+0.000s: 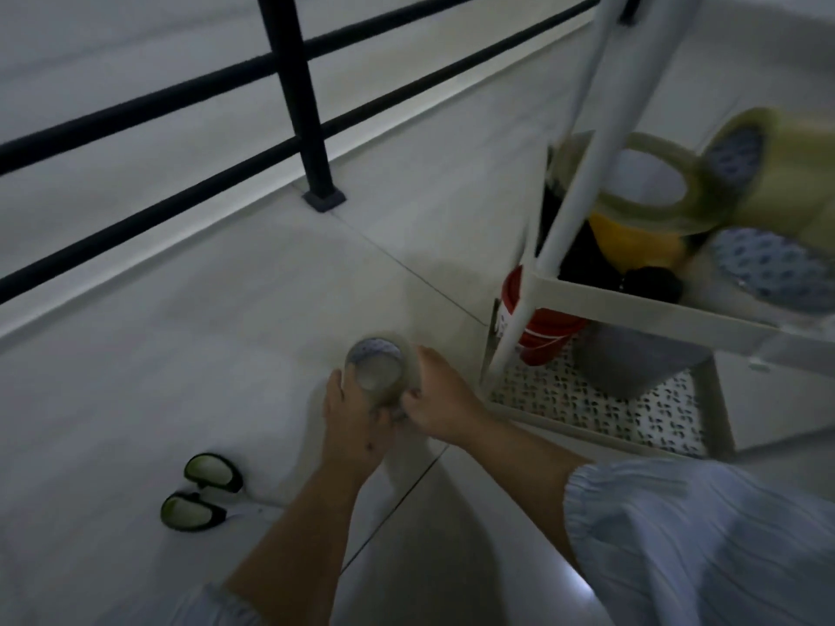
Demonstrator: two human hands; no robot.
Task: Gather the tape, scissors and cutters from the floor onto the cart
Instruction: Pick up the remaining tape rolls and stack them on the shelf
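Observation:
A clear tape roll (378, 368) is held low over the floor between both of my hands. My left hand (352, 426) grips its left side and my right hand (440, 399) grips its right side. Scissors (203, 492) with black and green handles lie on the floor to the lower left, blades mostly washed out. The white cart (650, 307) stands at the right. Its middle shelf holds several tape rolls (650, 192), including a yellow one. The image is blurred by motion.
A black railing (298, 97) with a floor-mounted post runs across the back. The cart's perforated bottom shelf (587, 404) carries a red roll (540, 336) and a grey object (632, 363). A white cart pole (583, 151) rises diagonally. Light floor tiles lie all around.

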